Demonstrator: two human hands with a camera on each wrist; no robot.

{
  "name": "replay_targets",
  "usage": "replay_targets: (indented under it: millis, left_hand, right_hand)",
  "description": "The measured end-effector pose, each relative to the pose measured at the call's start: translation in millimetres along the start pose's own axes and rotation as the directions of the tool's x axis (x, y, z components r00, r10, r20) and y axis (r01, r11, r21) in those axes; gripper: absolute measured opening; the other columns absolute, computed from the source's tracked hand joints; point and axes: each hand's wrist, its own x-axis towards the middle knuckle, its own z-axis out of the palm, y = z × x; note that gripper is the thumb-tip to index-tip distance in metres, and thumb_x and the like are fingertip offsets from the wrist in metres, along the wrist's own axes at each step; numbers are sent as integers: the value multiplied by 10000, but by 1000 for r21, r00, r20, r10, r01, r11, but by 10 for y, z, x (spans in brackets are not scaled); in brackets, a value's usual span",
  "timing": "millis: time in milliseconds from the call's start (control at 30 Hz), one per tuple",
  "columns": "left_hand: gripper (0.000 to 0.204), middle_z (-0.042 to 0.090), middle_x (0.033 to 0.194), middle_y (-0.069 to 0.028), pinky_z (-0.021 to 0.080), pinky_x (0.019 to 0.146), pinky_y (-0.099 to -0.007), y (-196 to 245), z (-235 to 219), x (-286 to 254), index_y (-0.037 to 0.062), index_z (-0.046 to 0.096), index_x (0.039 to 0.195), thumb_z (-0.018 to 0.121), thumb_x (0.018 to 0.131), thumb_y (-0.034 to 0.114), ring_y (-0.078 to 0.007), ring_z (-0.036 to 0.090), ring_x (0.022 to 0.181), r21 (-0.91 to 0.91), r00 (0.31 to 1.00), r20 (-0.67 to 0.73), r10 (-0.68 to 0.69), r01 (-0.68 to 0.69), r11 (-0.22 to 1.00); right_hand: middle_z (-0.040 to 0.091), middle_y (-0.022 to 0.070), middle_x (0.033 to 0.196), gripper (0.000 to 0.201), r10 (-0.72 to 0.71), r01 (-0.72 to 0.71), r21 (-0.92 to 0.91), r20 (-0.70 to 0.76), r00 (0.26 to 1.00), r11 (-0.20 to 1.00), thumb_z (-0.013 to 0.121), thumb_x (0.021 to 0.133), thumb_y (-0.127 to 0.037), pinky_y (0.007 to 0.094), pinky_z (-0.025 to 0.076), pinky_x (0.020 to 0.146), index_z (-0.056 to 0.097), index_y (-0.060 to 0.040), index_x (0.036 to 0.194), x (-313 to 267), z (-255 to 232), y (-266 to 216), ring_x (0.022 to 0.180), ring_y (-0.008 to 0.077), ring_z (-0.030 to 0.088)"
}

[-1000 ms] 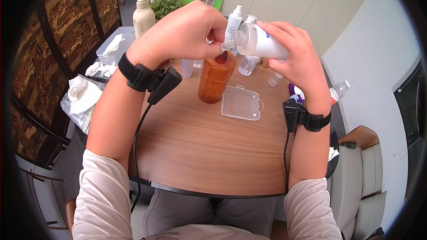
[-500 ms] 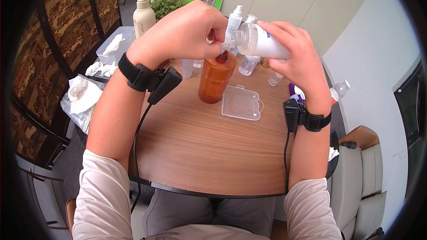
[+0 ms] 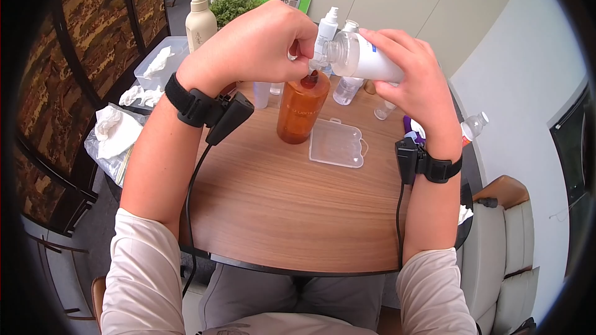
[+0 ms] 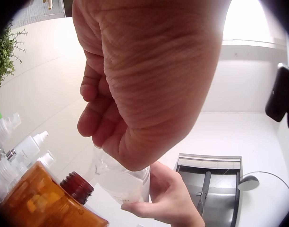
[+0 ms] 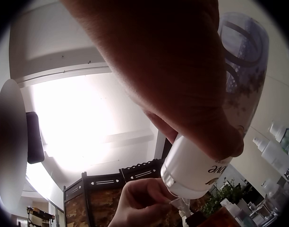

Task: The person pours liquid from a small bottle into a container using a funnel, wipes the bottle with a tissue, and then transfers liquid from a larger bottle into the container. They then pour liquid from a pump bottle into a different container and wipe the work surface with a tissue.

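In the head view my right hand (image 3: 410,68) grips a clear bottle with a white label (image 3: 372,62), tipped nearly level with its neck to the left. Below that neck stands an amber pump-type bottle (image 3: 302,115), uncapped, its dark red threaded neck (image 4: 77,187) showing in the left wrist view. My left hand (image 3: 273,46) has its fingers curled and pinches a small clear plastic piece (image 5: 181,204), funnel-like, between the tilted bottle's mouth and the amber neck. The fingers partly hide this piece.
A flat clear plastic case (image 3: 337,144) lies right of the amber bottle. Spray bottles (image 3: 326,28) and small clear containers (image 3: 347,92) stand behind. A beige pump bottle (image 3: 200,22) and a plant (image 3: 234,5) are at the back left, crumpled tissues (image 3: 108,123) at the left edge.
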Motion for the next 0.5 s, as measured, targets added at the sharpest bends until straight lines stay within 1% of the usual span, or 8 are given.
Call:
replay_targets:
  millis: [267, 333, 500]
  left_hand:
    - [132, 668, 722, -99, 539, 616, -337, -1, -1, 0, -7, 669, 750, 781, 745, 62, -237, 666, 663, 14, 1000, 1, 4, -4, 1000]
    - [130, 668, 723, -100, 540, 618, -337, 24, -12, 5, -11, 666, 749, 777, 745, 56, -236, 666, 663, 16, 999, 22, -28, 28, 999]
    - [126, 667, 721, -102, 540, 619, -336, 0, 4, 2, -13, 664, 748, 773, 745, 49, -237, 665, 662, 13, 1000, 10, -10, 10, 1000]
  right_hand:
    - [715, 46, 1247, 685, -6, 6, -3, -4, 1000, 1000, 776, 714, -18, 401, 446, 1044, 691, -189, 1371, 0, 3, 4, 1156, 282, 658]
    - [715, 44, 1244, 686, -4, 4, -5, -7, 1000, 1000, 775, 711, -19, 400, 447, 1038, 693, -190, 1370, -1, -2, 2, 1153, 277, 661]
    - [716, 39, 1241, 684, -6, 6, -5, -11, 1000, 1000, 773, 711, -20, 395, 447, 1035, 695, -191, 1368, 0, -2, 1, 1149, 270, 663]
